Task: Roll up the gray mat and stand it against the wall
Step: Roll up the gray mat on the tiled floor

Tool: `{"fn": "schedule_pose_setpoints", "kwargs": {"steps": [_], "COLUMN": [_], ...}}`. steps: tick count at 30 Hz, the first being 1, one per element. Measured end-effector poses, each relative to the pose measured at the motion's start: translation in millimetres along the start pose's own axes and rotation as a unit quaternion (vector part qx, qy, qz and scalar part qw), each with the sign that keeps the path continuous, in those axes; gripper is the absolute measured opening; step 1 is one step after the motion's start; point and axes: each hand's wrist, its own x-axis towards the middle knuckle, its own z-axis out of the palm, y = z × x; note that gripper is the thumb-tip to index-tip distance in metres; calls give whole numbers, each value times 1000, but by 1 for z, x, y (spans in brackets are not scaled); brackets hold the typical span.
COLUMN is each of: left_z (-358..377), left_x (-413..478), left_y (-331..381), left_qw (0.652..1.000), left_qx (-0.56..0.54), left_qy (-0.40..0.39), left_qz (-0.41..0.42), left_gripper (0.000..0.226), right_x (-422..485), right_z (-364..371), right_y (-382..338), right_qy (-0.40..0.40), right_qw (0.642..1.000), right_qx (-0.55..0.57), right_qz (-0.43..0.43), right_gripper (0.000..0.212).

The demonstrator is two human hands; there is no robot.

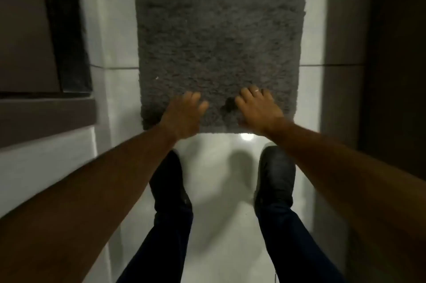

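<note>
Because the roll had to start at the near edge, both hands, left (184,113) and right (257,109), reached spread and empty over that end of the mat (219,36), lying flat on the floor (221,179).

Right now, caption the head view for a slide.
Both hands, left hand and right hand, reach the near edge of the flat gray mat.

The gray mat (219,40) lies flat on the shiny white floor (221,167). The left hand (184,113) and the right hand (258,108) reach over its near edge, fingers spread, palms down. The right hand wears a ring (256,90). 2 dark shoes (275,174) stand just behind the mat.
</note>
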Motion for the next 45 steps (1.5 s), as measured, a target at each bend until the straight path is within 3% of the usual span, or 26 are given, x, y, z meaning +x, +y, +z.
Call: {"fn": "schedule_pose_setpoints", "kwargs": {"steps": [1,5,11,15,20,23,26,30,33,35,41,45], "left_z": [21,97,129,114,86,78,80,97,104,105,97,96], "left_x": [6,17,35,46,66,63,59,52,48,47,52,49], "left_y": [6,15,12,10,-8,-21,-30,-31,-34,-37,-40,-46], "left_qw": [999,994,991,999,977,978,986,988,993,995,994,994], "left_qx": [18,71,127,12,-177,-111,-14,26,20,36,64,50], "left_qy": [-42,-88,-31,-7,5,83,129,136,105,76,38,77], "left_qz": [-1,-9,6,-36,-120,-159,-109,-70,-59,-48,-83,-52], "left_gripper": [65,72,60,41,39,36,27,20,42,57,58,44], "right_x": [3,6,13,16,27,40,50,53,55,53,29,29], "right_z": [24,104,136,126,104,97,96,106,108,110,120,119], "right_y": [-4,-6,-4,-4,16,26,24,23,30,35,60,67], "right_qy": [-16,-49,-55,-32,27,54,77,104,125,127,101,87], "right_qw": [1000,997,996,997,995,979,956,982,988,990,995,995], "right_qx": [-22,-53,-70,-61,84,176,250,105,33,23,4,17], "right_qz": [-4,-21,-6,-17,43,92,136,118,85,60,20,50], "right_gripper": [60,55,48,38,28,31,28,26,26,29,52,38]}}
